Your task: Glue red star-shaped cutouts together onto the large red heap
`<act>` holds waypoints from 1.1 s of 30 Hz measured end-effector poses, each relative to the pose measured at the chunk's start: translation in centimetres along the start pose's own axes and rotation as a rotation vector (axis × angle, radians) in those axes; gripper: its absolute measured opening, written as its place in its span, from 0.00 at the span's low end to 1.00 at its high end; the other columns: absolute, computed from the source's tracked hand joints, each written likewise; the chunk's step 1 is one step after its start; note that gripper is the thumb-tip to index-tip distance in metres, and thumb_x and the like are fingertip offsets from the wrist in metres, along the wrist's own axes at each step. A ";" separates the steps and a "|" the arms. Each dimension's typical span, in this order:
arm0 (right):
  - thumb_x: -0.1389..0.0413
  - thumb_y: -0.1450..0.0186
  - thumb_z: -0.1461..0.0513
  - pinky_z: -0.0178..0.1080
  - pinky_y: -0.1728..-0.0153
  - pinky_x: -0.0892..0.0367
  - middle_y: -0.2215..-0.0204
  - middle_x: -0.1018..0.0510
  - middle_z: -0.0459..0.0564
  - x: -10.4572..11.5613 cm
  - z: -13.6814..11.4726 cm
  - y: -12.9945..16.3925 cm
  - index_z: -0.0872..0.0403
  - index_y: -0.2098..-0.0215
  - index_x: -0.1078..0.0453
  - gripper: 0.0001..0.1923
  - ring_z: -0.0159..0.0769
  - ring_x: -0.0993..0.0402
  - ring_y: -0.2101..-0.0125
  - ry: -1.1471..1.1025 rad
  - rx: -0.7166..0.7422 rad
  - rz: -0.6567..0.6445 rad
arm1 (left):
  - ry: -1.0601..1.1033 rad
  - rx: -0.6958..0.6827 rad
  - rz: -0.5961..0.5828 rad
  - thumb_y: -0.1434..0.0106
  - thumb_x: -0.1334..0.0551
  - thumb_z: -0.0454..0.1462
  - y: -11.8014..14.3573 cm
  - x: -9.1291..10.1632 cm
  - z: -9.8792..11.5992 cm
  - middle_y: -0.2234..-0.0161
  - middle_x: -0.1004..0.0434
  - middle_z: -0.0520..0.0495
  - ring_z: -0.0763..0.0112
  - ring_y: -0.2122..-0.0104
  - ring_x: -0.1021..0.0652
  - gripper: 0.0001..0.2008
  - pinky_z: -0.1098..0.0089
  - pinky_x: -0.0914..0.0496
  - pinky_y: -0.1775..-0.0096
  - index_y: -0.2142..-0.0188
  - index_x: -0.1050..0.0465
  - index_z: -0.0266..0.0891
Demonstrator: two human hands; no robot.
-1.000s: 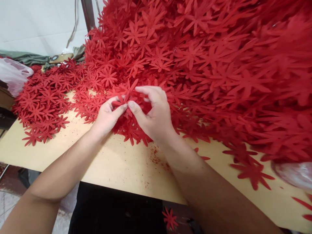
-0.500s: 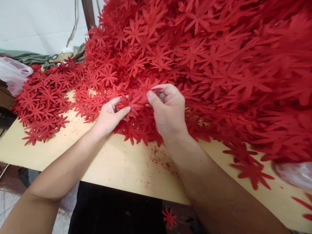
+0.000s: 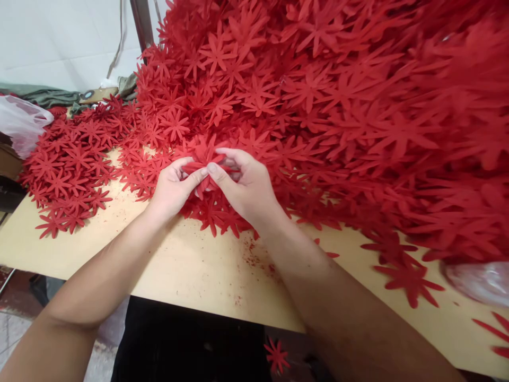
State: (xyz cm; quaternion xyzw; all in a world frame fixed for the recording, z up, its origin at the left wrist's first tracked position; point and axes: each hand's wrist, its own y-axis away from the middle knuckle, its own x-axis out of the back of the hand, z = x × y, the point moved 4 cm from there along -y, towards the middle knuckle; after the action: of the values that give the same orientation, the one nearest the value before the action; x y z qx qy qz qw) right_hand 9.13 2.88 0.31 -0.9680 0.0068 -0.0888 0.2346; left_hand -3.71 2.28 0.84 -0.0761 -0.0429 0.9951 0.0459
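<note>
Head view: a huge heap of red flower cutouts (image 3: 338, 106) covers most of the wooden table (image 3: 178, 265). At the heap's near edge, the right hand (image 3: 248, 188) and left hand (image 3: 173, 188) meet, thumbs touching, both pinching one red flower piece (image 3: 204, 156).

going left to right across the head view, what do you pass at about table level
Clear plastic bag → flat spread of red flower cutouts → left hand → red flower pinched between both hands → right hand → big heap of red flowers → second clear bag at the right edge.
</note>
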 end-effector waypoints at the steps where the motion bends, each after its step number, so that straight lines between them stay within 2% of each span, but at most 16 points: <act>1: 0.42 0.42 0.49 0.42 0.63 0.28 0.69 0.26 0.47 -0.2 0.3 -0.1 0.51 0.59 0.34 0.19 0.35 0.26 0.67 -0.091 -0.056 -0.036 | 0.006 -0.003 -0.006 0.53 0.29 0.46 0.0 0.0 0.0 0.81 0.28 0.56 0.81 0.83 0.31 0.18 0.76 0.36 0.78 0.74 0.32 0.37; 4: 0.39 0.45 0.53 0.37 0.69 0.29 0.74 0.29 0.43 -0.1 0.5 -0.4 0.51 0.65 0.37 0.16 0.29 0.28 0.73 -0.246 -0.137 -0.086 | 0.041 -0.015 -0.008 0.53 0.29 0.47 0.1 0.0 0.0 0.80 0.28 0.56 0.81 0.81 0.30 0.18 0.77 0.35 0.77 0.74 0.32 0.37; 6: 0.39 0.44 0.57 0.36 0.70 0.29 0.74 0.29 0.42 0.3 0.7 -0.6 0.51 0.66 0.38 0.13 0.28 0.29 0.74 -0.266 -0.148 -0.065 | 0.065 -0.007 -0.040 0.53 0.29 0.47 0.2 -0.3 0.0 0.78 0.26 0.56 0.81 0.80 0.29 0.18 0.77 0.33 0.75 0.71 0.30 0.38; 10: 0.43 0.42 0.62 0.38 0.68 0.28 0.71 0.27 0.44 1.1 1.6 -1.1 0.50 0.59 0.38 0.13 0.30 0.28 0.72 -0.245 -0.121 0.011 | 0.091 0.039 -0.136 0.54 0.29 0.47 0.3 -0.7 -0.2 0.76 0.24 0.54 0.80 0.77 0.26 0.20 0.76 0.31 0.71 0.66 0.26 0.37; 12: 0.45 0.40 0.61 0.39 0.67 0.27 0.69 0.26 0.45 1.2 2.0 -1.3 0.49 0.57 0.38 0.13 0.31 0.27 0.70 -0.218 -0.079 0.023 | 0.096 0.053 -0.104 0.53 0.29 0.47 0.2 -0.5 -0.4 0.76 0.23 0.54 0.79 0.76 0.25 0.19 0.76 0.30 0.69 0.65 0.26 0.37; 16: 0.46 0.40 0.60 0.37 0.73 0.29 0.74 0.30 0.42 1.4 2.5 -1.5 0.49 0.65 0.39 0.05 0.29 0.30 0.75 -0.216 -0.059 0.062 | 0.088 0.063 -0.027 0.50 0.30 0.42 -0.2 0.3 -0.6 0.74 0.20 0.52 0.79 0.77 0.24 0.17 0.75 0.30 0.69 0.62 0.25 0.37; 18: 0.46 0.41 0.60 0.35 0.76 0.30 0.77 0.33 0.41 1.4 2.6 -1.5 0.49 0.68 0.41 0.06 0.27 0.32 0.78 -0.280 -0.107 0.071 | 0.077 0.060 -0.006 0.50 0.30 0.39 -0.4 0.5 -0.5 0.75 0.20 0.52 0.80 0.79 0.25 0.14 0.76 0.31 0.71 0.64 0.25 0.37; 22: 0.46 0.40 0.58 0.34 0.77 0.30 0.76 0.32 0.40 1.1 2.1 -1.3 0.49 0.68 0.44 0.09 0.27 0.31 0.78 -0.373 -0.201 0.042 | 0.034 0.032 0.040 0.49 0.31 0.39 -0.4 0.6 0.2 0.80 0.23 0.53 0.81 0.84 0.29 0.11 0.76 0.34 0.76 0.70 0.27 0.35; 28: 0.45 0.41 0.53 0.32 0.81 0.34 0.81 0.37 0.37 0.9 1.5 -1.3 0.48 0.67 0.47 0.14 0.25 0.36 0.83 -0.325 -0.208 0.020 | -0.056 -0.018 0.067 0.46 0.33 0.42 -0.4 0.9 0.4 0.85 0.30 0.56 0.81 0.88 0.35 0.11 0.76 0.41 0.82 0.70 0.27 0.37; 30: 0.44 0.41 0.52 0.32 0.82 0.37 0.82 0.37 0.37 1.1 1.6 -1.4 0.48 0.66 0.46 0.15 0.25 0.38 0.84 -0.297 -0.183 0.047 | -0.126 -0.065 0.117 0.44 0.35 0.43 -0.4 1.4 0.2 0.82 0.29 0.54 0.79 0.83 0.31 0.11 0.76 0.36 0.77 0.67 0.26 0.37; 31: 0.44 0.41 0.51 0.32 0.83 0.38 0.82 0.37 0.37 1.1 1.6 -1.4 0.48 0.66 0.46 0.16 0.26 0.38 0.84 -0.282 -0.172 0.055 | -0.178 -0.109 0.147 0.43 0.36 0.43 -0.5 1.7 0.2 0.78 0.26 0.52 0.77 0.78 0.27 0.12 0.76 0.32 0.72 0.65 0.25 0.38; 33: 0.44 0.41 0.50 0.32 0.84 0.40 0.82 0.37 0.38 1.1 1.7 -1.4 0.48 0.65 0.45 0.16 0.26 0.38 0.85 -0.251 -0.149 0.065 | -0.323 -0.220 0.218 0.44 0.35 0.43 -0.4 2.1 0.5 0.62 0.21 0.46 0.71 0.60 0.23 0.14 0.71 0.31 0.55 0.60 0.25 0.39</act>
State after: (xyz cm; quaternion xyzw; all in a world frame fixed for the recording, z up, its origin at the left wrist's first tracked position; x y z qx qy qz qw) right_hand 10.43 4.80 -0.34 -0.9855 0.0153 0.0414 0.1637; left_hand -5.85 2.83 1.06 0.0754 -0.1493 0.9828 -0.0781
